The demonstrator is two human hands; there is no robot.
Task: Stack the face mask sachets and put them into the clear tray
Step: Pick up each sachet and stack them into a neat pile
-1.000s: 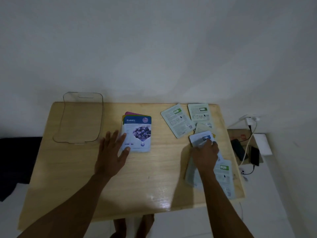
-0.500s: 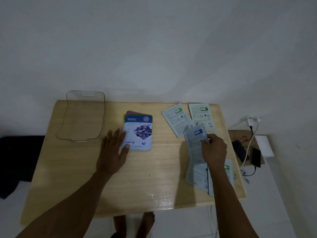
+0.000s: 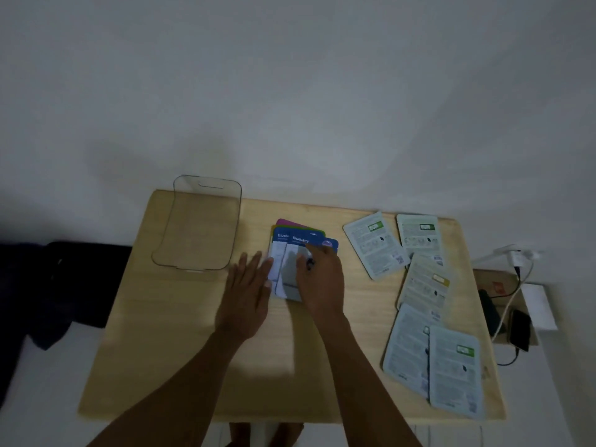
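Wooden table (image 3: 180, 366), phone (image 3: 520, 330), charger (image 3: 516, 258)

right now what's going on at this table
A person is building a pile of face mask sachets in the middle of the wooden table. The right hand is laying a Blueberry sachet onto the pile, while the left hand lies flat, steadying its edge. The clear tray at the back left holds nothing yet. Five more sachets lie face down on the right side, not yet gathered.

Left hand (image 3: 246, 287) lies flat, fingers spread; right hand (image 3: 319, 279) curls palm-down beside it.
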